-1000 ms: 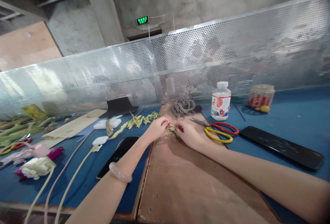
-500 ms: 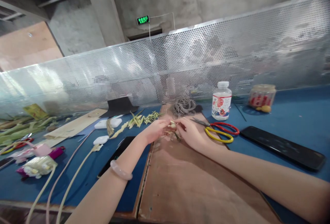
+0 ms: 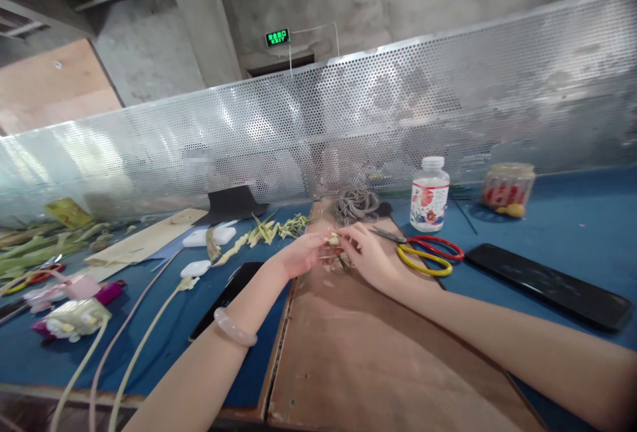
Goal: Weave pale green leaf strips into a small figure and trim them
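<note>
My left hand (image 3: pixel 302 254), with a pale bangle on the wrist, pinches a small cream-white flower-like piece (image 3: pixel 332 239) above the brown board. My right hand (image 3: pixel 367 256) meets it from the other side, fingers closed at the same piece. Thin green strands (image 3: pixel 343 261) hang just below the fingertips. Whether they join the pale piece I cannot tell. Behind the hands lies a bundle of grey cord (image 3: pixel 357 206). Scissors with red and yellow handles (image 3: pixel 425 261) rest beside my right hand.
A white bottle (image 3: pixel 429 196), a glass jar (image 3: pixel 507 188) and a black phone (image 3: pixel 547 286) stand or lie at right. At left are dried husks (image 3: pixel 54 246), twisted pale-green strips (image 3: pixel 263 229), chargers with cables (image 3: pixel 74 320) and another dark phone (image 3: pixel 226 299). A perforated metal screen (image 3: pixel 279 133) closes the back.
The hands stay together around the pale piece, with only a slight shift of the fingers. The whole view has moved a little.
</note>
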Motion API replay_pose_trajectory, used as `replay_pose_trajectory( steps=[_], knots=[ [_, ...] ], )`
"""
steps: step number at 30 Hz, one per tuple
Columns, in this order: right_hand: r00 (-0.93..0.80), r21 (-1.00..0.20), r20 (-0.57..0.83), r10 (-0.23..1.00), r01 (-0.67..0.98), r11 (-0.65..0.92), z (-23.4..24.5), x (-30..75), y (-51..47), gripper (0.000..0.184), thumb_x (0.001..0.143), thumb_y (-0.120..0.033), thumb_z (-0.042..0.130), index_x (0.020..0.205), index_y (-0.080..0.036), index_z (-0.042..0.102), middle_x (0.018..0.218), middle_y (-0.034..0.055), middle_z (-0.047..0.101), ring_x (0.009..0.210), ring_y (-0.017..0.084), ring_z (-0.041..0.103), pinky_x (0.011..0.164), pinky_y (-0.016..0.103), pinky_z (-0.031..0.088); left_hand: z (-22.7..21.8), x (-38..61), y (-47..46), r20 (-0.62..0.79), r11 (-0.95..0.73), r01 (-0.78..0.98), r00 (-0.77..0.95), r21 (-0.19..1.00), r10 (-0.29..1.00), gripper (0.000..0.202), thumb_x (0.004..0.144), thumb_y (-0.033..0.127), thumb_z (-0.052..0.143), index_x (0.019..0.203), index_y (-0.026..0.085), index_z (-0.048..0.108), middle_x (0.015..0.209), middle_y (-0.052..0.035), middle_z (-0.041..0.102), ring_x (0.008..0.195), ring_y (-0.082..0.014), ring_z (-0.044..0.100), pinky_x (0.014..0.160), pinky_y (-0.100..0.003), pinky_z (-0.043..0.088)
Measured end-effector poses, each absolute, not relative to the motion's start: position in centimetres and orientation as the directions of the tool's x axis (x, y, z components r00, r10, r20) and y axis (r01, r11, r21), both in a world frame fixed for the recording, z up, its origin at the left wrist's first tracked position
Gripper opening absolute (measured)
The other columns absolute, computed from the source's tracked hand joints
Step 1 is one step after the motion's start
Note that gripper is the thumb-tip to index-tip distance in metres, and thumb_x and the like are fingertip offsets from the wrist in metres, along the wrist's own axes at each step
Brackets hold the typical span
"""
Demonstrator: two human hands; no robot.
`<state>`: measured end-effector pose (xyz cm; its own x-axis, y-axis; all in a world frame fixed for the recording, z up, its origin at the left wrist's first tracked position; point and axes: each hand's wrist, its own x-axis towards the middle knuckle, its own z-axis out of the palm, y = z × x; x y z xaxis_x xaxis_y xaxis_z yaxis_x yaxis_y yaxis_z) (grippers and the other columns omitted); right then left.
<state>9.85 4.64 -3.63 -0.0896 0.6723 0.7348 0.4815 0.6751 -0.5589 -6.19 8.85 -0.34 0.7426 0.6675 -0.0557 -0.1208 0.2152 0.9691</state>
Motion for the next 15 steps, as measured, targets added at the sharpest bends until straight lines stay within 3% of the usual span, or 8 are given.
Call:
replay_pose_trajectory(
  steps=[15],
  knots=[
    [-0.079,-0.573,0.729,0.68,0.474,0.669,-3.92,9.88,4.88,0.02,0.085,-0.023,0.044,0.097,-0.019,0.059,0.084,0.0041,0.051,0.071,0.013,0.051,0.062,0.026,0.045,-0.17,-5.96,8.73,-0.048,0.148,-0.075,0.724,0.986,0.688,0.025,0.074,0.031,0.061,0.091,0.012,0.061,0.095,-0.0097,0.062,0.086,-0.017,0.059,0.073,-0.028,0.043]
  ],
)
